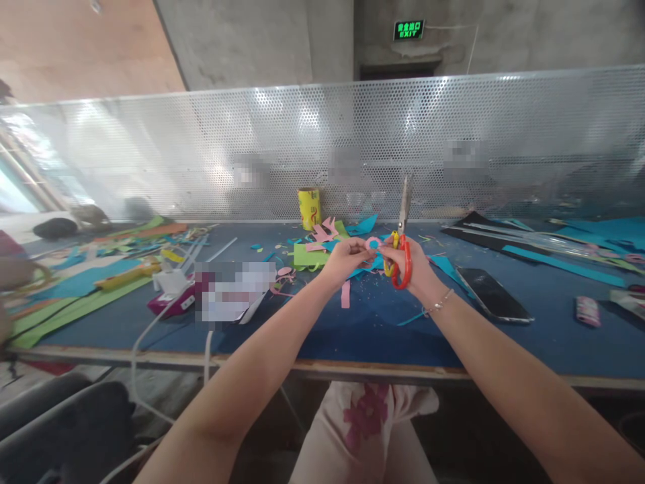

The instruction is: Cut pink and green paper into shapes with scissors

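Between the fingertips of both hands is a small round paper piece (373, 243) with a pink rim and a blue middle. My left hand (347, 257) pinches its left side. My right hand (417, 259) is closed at its right side and also carries scissors (404, 205), blades pointing up. One scissor handle is red and the other yellow; both rest against the fingers. Beneath and behind the hands lie green paper (308, 257), pink scraps (325, 232) and blue offcuts. A pink strip (345, 294) lies just below them.
A yellow can (309, 208) stands near the perforated metal screen (201, 154). A phone (492, 294) lies right of my right forearm. On the left are a purple device (174, 299) with a white cable and coloured paper sheets (75, 282). Clear strips (524, 235) lie at right.
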### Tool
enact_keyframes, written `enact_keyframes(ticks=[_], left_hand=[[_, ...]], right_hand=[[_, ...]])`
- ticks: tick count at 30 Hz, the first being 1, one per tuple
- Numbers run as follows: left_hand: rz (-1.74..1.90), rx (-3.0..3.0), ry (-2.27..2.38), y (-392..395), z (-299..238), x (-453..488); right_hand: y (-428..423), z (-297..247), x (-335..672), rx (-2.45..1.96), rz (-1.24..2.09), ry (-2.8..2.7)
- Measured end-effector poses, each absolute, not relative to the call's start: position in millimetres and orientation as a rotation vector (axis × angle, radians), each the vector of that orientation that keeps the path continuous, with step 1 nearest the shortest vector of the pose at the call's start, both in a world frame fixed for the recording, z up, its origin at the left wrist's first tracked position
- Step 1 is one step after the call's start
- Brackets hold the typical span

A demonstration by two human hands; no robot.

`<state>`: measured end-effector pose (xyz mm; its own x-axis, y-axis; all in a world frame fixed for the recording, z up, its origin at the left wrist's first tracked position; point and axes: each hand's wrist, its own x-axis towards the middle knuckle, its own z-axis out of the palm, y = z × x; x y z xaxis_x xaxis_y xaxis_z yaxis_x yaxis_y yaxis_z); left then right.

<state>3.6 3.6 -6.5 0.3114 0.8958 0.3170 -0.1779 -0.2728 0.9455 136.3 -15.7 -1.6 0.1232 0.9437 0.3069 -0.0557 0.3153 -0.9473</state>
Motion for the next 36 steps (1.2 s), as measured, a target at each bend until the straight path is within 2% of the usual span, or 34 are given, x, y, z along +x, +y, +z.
enact_keyframes(ticks=[5, 15, 36], left_hand=[[1.259, 1.438, 0.724, 9.7, -10.7, 4.3], [1.571, 1.102, 0.636, 13.5, -1.3, -6.5], [1.470, 0.969, 0.586, 10.1, 1.0, -0.3]], right_hand=[[-14.7, -4.2, 139.2, -1.059, 0.880, -1.312], [-13.0, -14.3, 137.1, -1.107, 0.860, -1.587], [-6.3, -23.1, 133.7, -1.209, 0.828, -1.805]])
